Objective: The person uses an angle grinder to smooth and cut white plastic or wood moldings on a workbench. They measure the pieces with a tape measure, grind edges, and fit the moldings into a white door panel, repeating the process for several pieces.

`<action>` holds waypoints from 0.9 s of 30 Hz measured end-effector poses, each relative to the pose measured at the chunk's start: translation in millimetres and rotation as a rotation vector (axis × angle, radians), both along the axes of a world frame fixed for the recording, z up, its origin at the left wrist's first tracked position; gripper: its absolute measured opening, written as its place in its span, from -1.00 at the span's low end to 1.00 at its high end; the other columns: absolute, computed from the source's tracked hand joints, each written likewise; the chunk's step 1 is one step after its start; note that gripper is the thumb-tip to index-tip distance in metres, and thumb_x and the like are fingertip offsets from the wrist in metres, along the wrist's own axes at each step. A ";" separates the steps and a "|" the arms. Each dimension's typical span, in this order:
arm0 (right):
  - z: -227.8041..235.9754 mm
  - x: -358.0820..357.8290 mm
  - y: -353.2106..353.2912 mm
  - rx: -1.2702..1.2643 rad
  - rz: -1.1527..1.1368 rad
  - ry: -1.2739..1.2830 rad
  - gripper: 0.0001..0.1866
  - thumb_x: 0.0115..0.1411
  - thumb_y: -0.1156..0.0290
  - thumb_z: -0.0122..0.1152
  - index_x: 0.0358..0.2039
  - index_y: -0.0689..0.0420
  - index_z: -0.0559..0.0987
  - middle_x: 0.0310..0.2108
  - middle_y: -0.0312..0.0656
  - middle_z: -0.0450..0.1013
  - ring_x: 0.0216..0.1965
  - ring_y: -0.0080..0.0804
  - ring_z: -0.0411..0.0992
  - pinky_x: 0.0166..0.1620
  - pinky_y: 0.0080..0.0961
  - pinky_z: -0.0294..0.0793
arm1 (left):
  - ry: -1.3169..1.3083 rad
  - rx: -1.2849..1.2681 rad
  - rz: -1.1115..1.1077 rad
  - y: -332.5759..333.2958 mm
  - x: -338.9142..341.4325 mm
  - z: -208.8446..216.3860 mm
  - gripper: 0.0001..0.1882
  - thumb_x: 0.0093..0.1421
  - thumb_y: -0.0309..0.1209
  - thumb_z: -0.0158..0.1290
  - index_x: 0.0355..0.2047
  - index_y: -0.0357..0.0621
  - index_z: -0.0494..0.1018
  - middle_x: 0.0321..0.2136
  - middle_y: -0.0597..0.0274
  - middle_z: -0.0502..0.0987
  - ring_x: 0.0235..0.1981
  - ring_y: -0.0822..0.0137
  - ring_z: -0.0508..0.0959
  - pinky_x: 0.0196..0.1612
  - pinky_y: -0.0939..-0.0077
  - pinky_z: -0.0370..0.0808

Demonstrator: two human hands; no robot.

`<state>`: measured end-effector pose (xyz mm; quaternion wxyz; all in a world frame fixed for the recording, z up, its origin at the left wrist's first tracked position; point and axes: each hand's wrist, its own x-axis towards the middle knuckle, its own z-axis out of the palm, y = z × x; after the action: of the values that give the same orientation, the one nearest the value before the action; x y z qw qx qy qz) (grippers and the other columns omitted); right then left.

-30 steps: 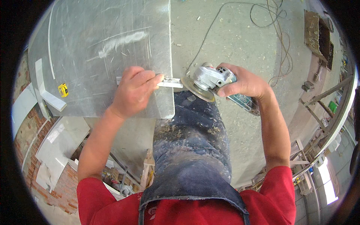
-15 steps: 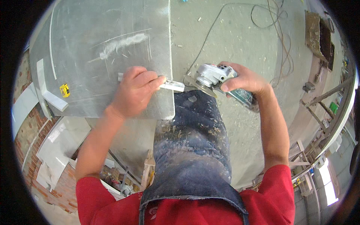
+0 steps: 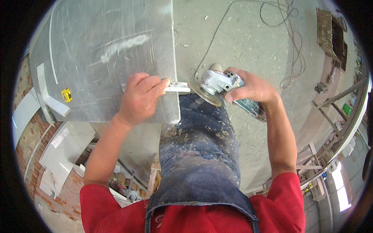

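Observation:
My left hand (image 3: 142,96) is closed round a narrow white strip of stone or tile (image 3: 179,89). One end of the strip juts past the right edge of the grey worktop slab (image 3: 112,73). In my right hand (image 3: 254,87) is an angle grinder (image 3: 221,82) with a silver head and a dark green body. Its disc (image 3: 204,93) faces the strip's free end, very close to it; whether they touch I cannot tell. A dusty dark apron (image 3: 198,151) hangs below both hands.
On the slab's left lie a yellow tape measure (image 3: 66,95) and white strips (image 3: 57,105). The grinder's cord (image 3: 213,40) runs across the concrete floor to loops of cable (image 3: 297,58). White sheets (image 3: 66,151) lean by a brick wall at lower left.
The grinder has come slightly left and its disc has turned, closing on the strip's end. My left hand and the strip have shifted only a little.

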<state>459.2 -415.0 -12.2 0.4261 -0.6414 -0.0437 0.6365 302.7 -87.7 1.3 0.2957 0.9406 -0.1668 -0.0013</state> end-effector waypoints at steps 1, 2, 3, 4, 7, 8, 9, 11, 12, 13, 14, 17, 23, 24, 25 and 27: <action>-1.5 -7.0 -2.6 -0.022 -0.005 -0.052 -0.08 -0.23 -0.02 0.58 0.14 0.19 0.55 -0.14 -0.14 0.56 -0.14 -0.28 0.53 -0.04 -0.39 0.53 | -0.008 0.000 0.037 -4.9 -4.3 -0.2 -0.54 -0.02 -0.56 0.33 -0.03 -0.14 0.65 -0.20 0.25 0.57 -0.17 0.08 0.49 -0.08 0.20 0.47; -1.5 -14.1 -5.1 -0.044 -0.009 -0.104 -0.06 -0.24 -0.05 0.57 0.15 0.18 0.55 -0.11 -0.13 0.56 -0.10 -0.26 0.52 0.02 -0.38 0.51 | -0.016 0.000 0.074 -9.9 -8.1 0.5 -0.53 -0.03 -0.57 0.34 -0.03 -0.15 0.65 -0.20 0.24 0.57 -0.17 0.08 0.49 -0.08 0.20 0.47; 1.3 -19.6 -7.0 -0.066 -0.014 -0.156 -0.04 -0.25 -0.09 0.57 0.16 0.17 0.55 -0.09 -0.11 0.56 -0.05 -0.23 0.52 0.07 -0.36 0.49 | -0.007 0.006 0.112 -14.8 -11.3 2.4 -0.53 -0.03 -0.57 0.34 -0.03 -0.16 0.65 -0.20 0.23 0.57 -0.18 0.07 0.49 -0.08 0.19 0.47; 8.2 -23.6 -5.6 -0.069 -0.062 -0.125 -0.04 -0.18 -0.06 0.57 0.21 0.21 0.53 0.01 -0.06 0.58 0.08 -0.21 0.50 0.20 -0.39 0.39 | 0.001 0.011 0.147 -19.8 -13.9 4.4 -0.53 -0.04 -0.58 0.35 -0.03 -0.17 0.65 -0.20 0.22 0.57 -0.19 0.07 0.49 -0.09 0.19 0.46; 1.6 -39.7 -8.6 -0.050 -0.145 -0.066 -0.02 -0.17 -0.07 0.57 0.21 0.26 0.52 0.03 -0.07 0.56 0.10 -0.23 0.48 0.21 -0.38 0.37 | -0.004 0.016 0.248 -33.2 -22.8 3.3 -0.53 -0.03 -0.58 0.35 -0.04 -0.19 0.65 -0.20 0.19 0.57 -0.20 0.06 0.50 -0.09 0.18 0.46; 5.6 -42.9 -5.1 -0.035 -0.218 -0.009 -0.01 -0.17 -0.05 0.58 0.21 0.29 0.51 0.04 -0.06 0.55 0.12 -0.24 0.47 0.24 -0.37 0.35 | -0.012 0.016 0.282 -35.8 -25.3 2.4 -0.54 -0.03 -0.58 0.35 -0.04 -0.19 0.65 -0.20 0.18 0.56 -0.20 0.06 0.50 -0.09 0.17 0.46; -0.8 -47.6 -7.4 -0.020 -0.266 0.021 -0.04 -0.16 -0.04 0.58 0.20 0.29 0.51 0.01 -0.08 0.55 0.08 -0.27 0.49 0.20 -0.38 0.39 | -0.011 0.009 0.288 -37.1 -27.1 2.3 -0.55 -0.02 -0.58 0.35 -0.04 -0.19 0.65 -0.20 0.18 0.57 -0.20 0.06 0.50 -0.10 0.17 0.46; -13.2 -56.2 -10.1 0.013 -0.368 0.072 -0.08 -0.14 -0.01 0.58 0.18 0.28 0.53 -0.04 -0.10 0.56 -0.01 -0.31 0.52 0.12 -0.41 0.46 | -0.020 -0.003 0.294 -37.1 -26.1 3.6 -0.56 -0.02 -0.58 0.34 -0.05 -0.19 0.65 -0.19 0.18 0.57 -0.19 0.06 0.49 -0.10 0.17 0.46; -15.3 -54.6 -13.6 0.009 -0.370 0.113 -0.05 -0.16 -0.02 0.58 0.19 0.29 0.51 -0.07 -0.10 0.56 -0.06 -0.31 0.53 0.04 -0.41 0.50 | -0.022 0.016 0.246 -34.2 -23.1 5.0 -0.56 -0.01 -0.58 0.34 -0.05 -0.18 0.65 -0.19 0.19 0.57 -0.19 0.07 0.49 -0.10 0.17 0.46; -11.5 -48.6 -12.3 0.004 -0.372 0.157 -0.02 -0.18 -0.03 0.58 0.20 0.30 0.49 -0.10 -0.10 0.55 -0.11 -0.31 0.53 -0.04 -0.41 0.54 | -0.022 0.034 0.198 -29.8 -19.6 6.3 -0.56 -0.01 -0.58 0.34 -0.05 -0.17 0.65 -0.19 0.20 0.57 -0.18 0.08 0.49 -0.10 0.18 0.46; -8.5 -42.2 -11.0 -0.001 -0.374 0.200 0.01 -0.20 -0.03 0.58 0.21 0.31 0.47 -0.12 -0.09 0.55 -0.16 -0.31 0.54 -0.12 -0.42 0.58 | -0.021 0.051 0.149 -24.4 -15.4 7.3 -0.56 -0.01 -0.58 0.34 -0.04 -0.16 0.64 -0.18 0.21 0.57 -0.18 0.09 0.49 -0.10 0.18 0.46; -12.6 -18.4 -9.4 0.052 -0.186 0.112 -0.01 -0.21 -0.02 0.58 0.19 0.30 0.49 -0.13 -0.09 0.55 -0.22 -0.30 0.56 -0.19 -0.39 0.61 | 0.004 0.009 -0.028 -1.8 0.0 6.2 -0.56 0.01 -0.57 0.32 -0.03 -0.14 0.64 -0.17 0.26 0.57 -0.16 0.11 0.48 -0.09 0.20 0.46; -10.8 1.1 6.0 0.092 -0.040 0.144 -0.13 -0.19 0.02 0.59 0.09 0.29 0.55 -0.25 -0.12 0.56 -0.32 -0.36 0.55 -0.31 -0.43 0.59 | -0.017 0.027 -0.163 10.7 18.3 8.5 -0.64 0.05 -0.51 0.25 -0.08 -0.11 0.67 -0.19 0.37 0.56 -0.16 0.22 0.48 -0.07 0.32 0.42; -11.6 0.0 6.1 0.097 -0.040 0.142 -0.15 -0.15 0.03 0.59 0.09 0.28 0.55 -0.26 -0.12 0.57 -0.34 -0.38 0.55 -0.32 -0.44 0.57 | -0.007 0.025 -0.167 11.2 18.8 9.1 -0.62 0.05 -0.53 0.27 -0.06 -0.11 0.66 -0.19 0.35 0.57 -0.15 0.19 0.48 -0.08 0.29 0.43; -12.1 -0.5 6.1 0.102 -0.040 0.140 -0.18 -0.12 0.04 0.59 0.09 0.28 0.55 -0.27 -0.13 0.57 -0.35 -0.39 0.55 -0.33 -0.45 0.56 | 0.002 0.023 -0.172 11.7 19.6 9.2 -0.60 0.04 -0.54 0.29 -0.05 -0.11 0.66 -0.18 0.34 0.57 -0.15 0.16 0.47 -0.09 0.25 0.44; -15.4 -7.5 1.9 0.072 -0.053 0.145 -0.17 -0.12 0.03 0.59 0.11 0.27 0.55 -0.26 -0.14 0.58 -0.33 -0.40 0.55 -0.31 -0.46 0.56 | 0.014 0.013 -0.153 11.4 18.4 9.0 -0.57 0.02 -0.56 0.31 -0.03 -0.10 0.65 -0.17 0.32 0.57 -0.15 0.14 0.47 -0.09 0.23 0.46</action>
<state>451.7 -413.1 -27.7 0.4676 -0.5788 -0.0185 0.6678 321.0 -76.3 10.3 0.2898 0.9270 -0.2361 -0.0318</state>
